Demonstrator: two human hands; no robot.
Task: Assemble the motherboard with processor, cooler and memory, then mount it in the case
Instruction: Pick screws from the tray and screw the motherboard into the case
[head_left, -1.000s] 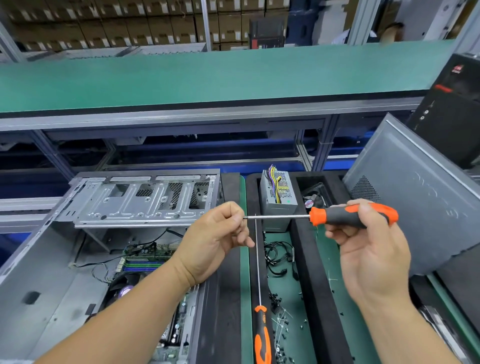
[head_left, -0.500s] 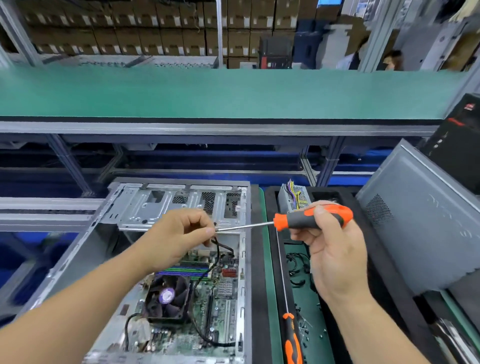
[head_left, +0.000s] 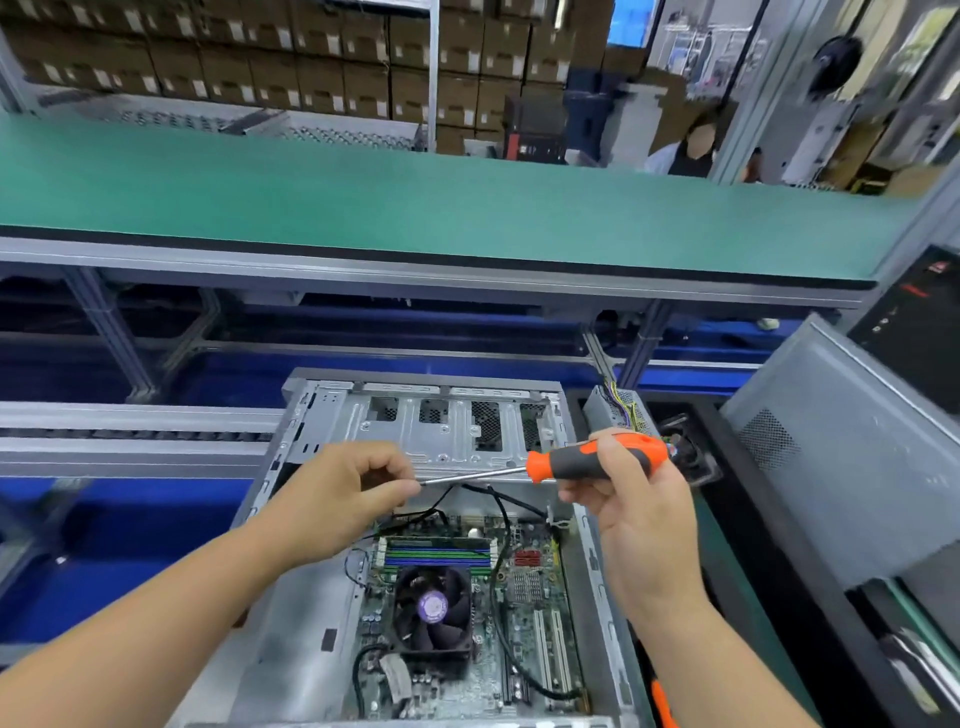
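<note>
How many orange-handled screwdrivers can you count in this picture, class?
2. One screwdriver is gripped by the right hand above the case; a second screwdriver shows only part of its handle at the bottom edge. Others may be out of view.

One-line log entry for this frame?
right hand: grips screwdriver | left hand: pinches its tip | motherboard: in case

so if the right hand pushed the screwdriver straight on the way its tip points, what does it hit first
The left hand: its fingertips already pinch at the tip of the screwdriver that the right hand grips, held above the case.
</note>
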